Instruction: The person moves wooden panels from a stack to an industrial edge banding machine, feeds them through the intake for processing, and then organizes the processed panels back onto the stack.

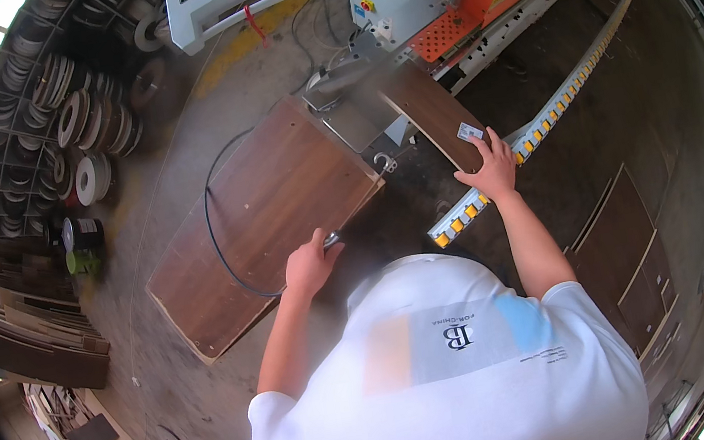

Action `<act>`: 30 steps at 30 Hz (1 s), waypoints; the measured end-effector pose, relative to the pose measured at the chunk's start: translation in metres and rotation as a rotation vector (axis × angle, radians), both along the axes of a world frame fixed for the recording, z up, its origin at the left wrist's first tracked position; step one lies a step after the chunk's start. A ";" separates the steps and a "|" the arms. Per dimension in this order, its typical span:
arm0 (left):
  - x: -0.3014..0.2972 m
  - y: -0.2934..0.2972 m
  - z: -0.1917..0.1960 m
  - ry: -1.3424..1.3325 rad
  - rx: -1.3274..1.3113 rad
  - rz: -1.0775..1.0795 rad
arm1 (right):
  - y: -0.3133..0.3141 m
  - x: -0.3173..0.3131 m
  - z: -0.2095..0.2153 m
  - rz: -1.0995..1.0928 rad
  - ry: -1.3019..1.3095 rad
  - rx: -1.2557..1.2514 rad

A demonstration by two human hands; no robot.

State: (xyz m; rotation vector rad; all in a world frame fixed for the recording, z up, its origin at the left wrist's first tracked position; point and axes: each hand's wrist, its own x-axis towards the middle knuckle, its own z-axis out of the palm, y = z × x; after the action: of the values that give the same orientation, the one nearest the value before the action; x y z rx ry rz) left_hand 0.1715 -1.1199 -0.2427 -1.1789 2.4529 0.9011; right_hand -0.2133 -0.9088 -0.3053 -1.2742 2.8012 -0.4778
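Note:
My left hand (307,265) is closed round a small metal-ended tool (332,239), apparently an air gun; most of it is hidden in the fist. A thin black hose (211,226) loops out from beside that hand over a large stack of brown wood-grain boards (276,194). On the near end of a narrower brown board (436,114) is my right hand (492,169), thumb at one edge and fingers spread across the top by a white label (470,130). The far end of this board lies by the machine's metal table (353,121).
An orange and grey machine (467,10) stands ahead. A rail with yellow rollers (549,116) runs from near my right arm to the far right. Edging rolls (81,118) fill a rack at left, above stacked boards (14,312). More brown panels (621,245) lie at right.

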 end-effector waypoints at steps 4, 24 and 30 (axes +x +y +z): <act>-0.012 0.020 -0.012 0.109 -0.021 0.038 | -0.021 -0.025 -0.006 0.002 0.051 -0.045; -0.146 0.086 0.016 0.060 0.094 0.314 | -0.019 -0.182 -0.010 0.010 0.058 -0.072; -0.147 0.104 0.015 0.111 0.162 0.344 | -0.013 -0.247 -0.016 -0.007 0.080 -0.052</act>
State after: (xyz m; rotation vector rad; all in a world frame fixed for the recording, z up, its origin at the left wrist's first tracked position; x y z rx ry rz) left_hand 0.0250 -1.0158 -0.2272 -1.5551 2.2423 1.2640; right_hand -0.4607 -0.9217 -0.3211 -1.3228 2.8774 -0.5144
